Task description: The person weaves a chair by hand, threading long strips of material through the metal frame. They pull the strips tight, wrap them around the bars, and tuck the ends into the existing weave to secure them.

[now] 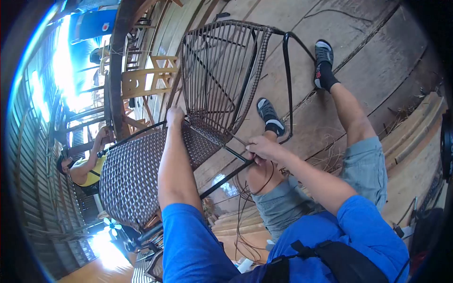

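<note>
A metal-framed wicker chair [137, 174] lies tipped in front of me. One section is densely woven in brown strips, while the other section [212, 70] has spaced strands over a black frame. My left hand [175, 116] is closed on the chair's edge near where the two sections meet. On the near side, my right hand [265, 149] pinches a brown wicker strand [237, 138] that runs taut toward the weave. Loose strand [239, 203] hangs in loops below this hand, beside my knee.
A person in a yellow top [96, 170] works at the left. Behind the chair stand a wooden post [115, 70] and a light wooden piece [141, 81]. A blue barrel [92, 26] is at upper left. Planks [415, 125] and fibre scraps lie on the wooden floor [368, 61].
</note>
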